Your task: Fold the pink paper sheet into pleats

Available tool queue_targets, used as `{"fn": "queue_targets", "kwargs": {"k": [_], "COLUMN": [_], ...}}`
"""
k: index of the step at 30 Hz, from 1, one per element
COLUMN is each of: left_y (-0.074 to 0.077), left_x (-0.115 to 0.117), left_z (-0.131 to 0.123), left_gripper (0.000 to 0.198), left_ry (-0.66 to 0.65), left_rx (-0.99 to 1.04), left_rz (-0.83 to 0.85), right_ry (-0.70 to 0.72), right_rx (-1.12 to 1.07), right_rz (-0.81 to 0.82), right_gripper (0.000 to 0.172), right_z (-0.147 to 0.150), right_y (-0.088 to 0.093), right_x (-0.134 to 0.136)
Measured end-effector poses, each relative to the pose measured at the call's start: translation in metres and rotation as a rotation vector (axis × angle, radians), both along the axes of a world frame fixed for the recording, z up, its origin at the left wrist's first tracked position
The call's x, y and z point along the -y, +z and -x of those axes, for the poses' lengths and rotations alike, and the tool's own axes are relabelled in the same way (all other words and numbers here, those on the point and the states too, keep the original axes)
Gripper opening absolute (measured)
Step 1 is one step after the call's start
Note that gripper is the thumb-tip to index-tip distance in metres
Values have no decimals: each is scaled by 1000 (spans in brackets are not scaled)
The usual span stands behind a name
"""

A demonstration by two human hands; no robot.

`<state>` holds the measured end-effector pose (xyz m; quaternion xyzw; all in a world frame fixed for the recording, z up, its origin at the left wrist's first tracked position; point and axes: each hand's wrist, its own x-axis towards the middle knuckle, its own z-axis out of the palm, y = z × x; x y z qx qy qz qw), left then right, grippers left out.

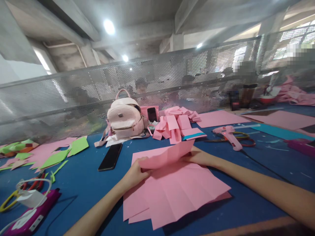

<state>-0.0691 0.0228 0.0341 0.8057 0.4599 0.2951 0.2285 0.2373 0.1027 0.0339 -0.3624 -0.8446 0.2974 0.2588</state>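
Note:
A creased sheet of pink paper is held between my two hands, its far part folded up toward me. My left hand pinches the left end of the raised fold, thumb on the near side. My right hand grips the right end; its fingers are mostly hidden behind the paper. Under the creased sheet lie more flat pink sheets on the blue table. Just beyond, a pile of folded pink paper pieces rests beside a pink strip with a blue band.
A pale backpack stands at the back, with a black phone before it. Right of my hands lie a glue gun and scissors. Green paper scraps and a purple power strip are left. A perforated metal screen borders the table.

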Motion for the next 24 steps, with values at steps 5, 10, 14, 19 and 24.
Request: {"fn": "queue_targets", "kwargs": {"k": [5, 10, 14, 19, 24], "left_y": [17, 29, 32, 31, 34], "left_x": [4, 11, 11, 9, 15], "left_z": [7, 3, -3, -3, -4], "left_gripper": [50, 93, 97, 101, 97], "left_ry": [-256, -318, -345, -319, -343], "left_rx": [-212, -382, -549, -625, -623], "left_rz": [-86, -163, -228, -232, -255], "right_ry": [269, 392, 423, 419, 381], "right_rx": [122, 236, 290, 329, 377], "right_rz": [-122, -244, -305, -305, -308], "right_gripper": [40, 30, 28, 31, 41], "right_z": [-4, -4, 2, -2, -26], "right_y": [9, 24, 30, 34, 59], "right_x": [-5, 3, 9, 4, 1]}}
